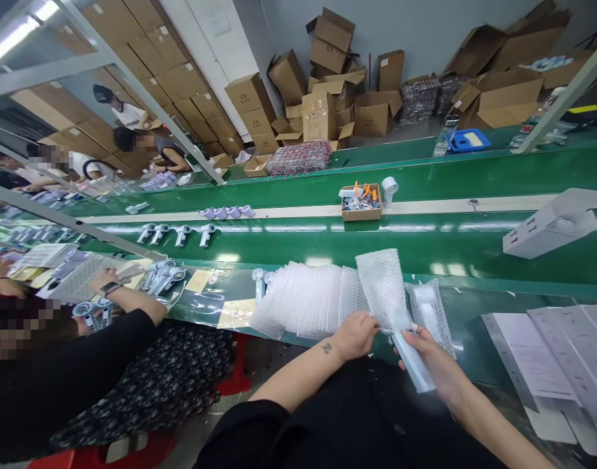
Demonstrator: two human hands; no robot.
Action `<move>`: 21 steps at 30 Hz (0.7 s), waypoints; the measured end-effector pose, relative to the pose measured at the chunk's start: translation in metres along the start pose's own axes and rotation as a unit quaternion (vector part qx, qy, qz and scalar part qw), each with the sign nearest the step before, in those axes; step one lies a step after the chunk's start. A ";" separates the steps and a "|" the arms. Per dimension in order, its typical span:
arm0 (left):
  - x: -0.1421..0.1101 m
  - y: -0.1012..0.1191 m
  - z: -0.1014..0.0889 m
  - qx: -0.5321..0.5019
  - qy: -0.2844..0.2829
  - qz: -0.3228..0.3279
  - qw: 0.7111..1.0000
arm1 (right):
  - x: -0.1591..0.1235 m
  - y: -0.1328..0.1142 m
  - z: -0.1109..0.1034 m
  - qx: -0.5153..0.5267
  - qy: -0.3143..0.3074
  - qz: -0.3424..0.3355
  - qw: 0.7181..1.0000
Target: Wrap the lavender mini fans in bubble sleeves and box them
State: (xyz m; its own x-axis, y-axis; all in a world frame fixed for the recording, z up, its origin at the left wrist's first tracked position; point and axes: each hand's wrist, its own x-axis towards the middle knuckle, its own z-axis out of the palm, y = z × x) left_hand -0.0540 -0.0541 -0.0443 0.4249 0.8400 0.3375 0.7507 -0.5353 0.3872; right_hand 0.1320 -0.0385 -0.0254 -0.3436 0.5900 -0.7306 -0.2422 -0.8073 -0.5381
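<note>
My left hand (358, 335) is closed, pinching the open edge of a bubble-wrap bag (379, 280). My right hand (423, 355) grips a pale-blue handheld fan (416, 365); its handle sticks out of the bag toward me, and the upper end is inside the wrap, blurred by the plastic. Just right of the bag lies a second bubble-wrap bag (430, 312) with a pale item inside. To the left, a fanned stack of bubble-wrap bags (303, 299) covers part of the bench. Pale fan heads (258, 280) peek out behind that stack.
Flat white boxes (538, 358) lie at right, and an upright white box (550, 225) stands on the green conveyor (289, 244). Several fans (207, 234) lie on the belt. A small parts carton (361, 212) sits beyond. A co-worker's arm (137, 303) works close on the left.
</note>
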 end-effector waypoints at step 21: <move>0.038 0.043 -0.036 -0.272 -0.180 -0.239 0.915 | -0.041 -0.028 -0.045 -0.380 0.056 -0.116 0.916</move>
State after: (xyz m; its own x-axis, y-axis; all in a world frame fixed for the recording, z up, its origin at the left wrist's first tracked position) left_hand -0.0239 -0.0481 0.0159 0.3267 0.9118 -0.2487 0.5736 0.0179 0.8190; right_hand 0.1938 -0.0399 0.0005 -0.2573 0.7768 -0.5748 0.4195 -0.4460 -0.7906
